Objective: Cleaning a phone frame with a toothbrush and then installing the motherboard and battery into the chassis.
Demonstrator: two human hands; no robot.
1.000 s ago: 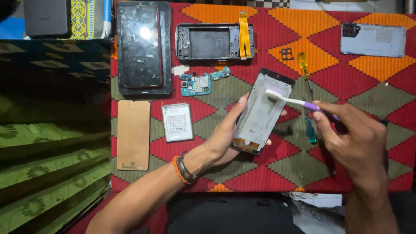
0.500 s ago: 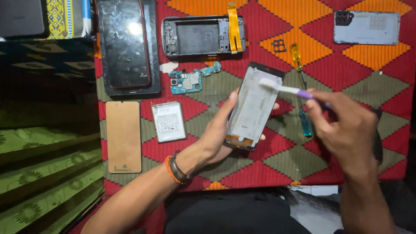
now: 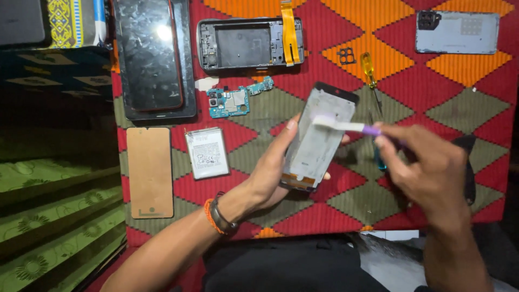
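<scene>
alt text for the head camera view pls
The left hand holds a phone screen panel tilted above a red patterned cloth, while the right hand brushes it with a toothbrush. Phone parts lie around.

The left hand covers the left edge and part of the bottom of the tilted screen panel; its fingers behind the panel cannot be seen. The right hand hides most of the purple handle of the toothbrush and much of the blue screwdriver below it. A dark object at the hand's three o'clock is mostly hidden. At twelve o'clock, the orange ribbon cable and the dark phone are cut off by the top edge. Both forearms leave at the bottom edge.
</scene>
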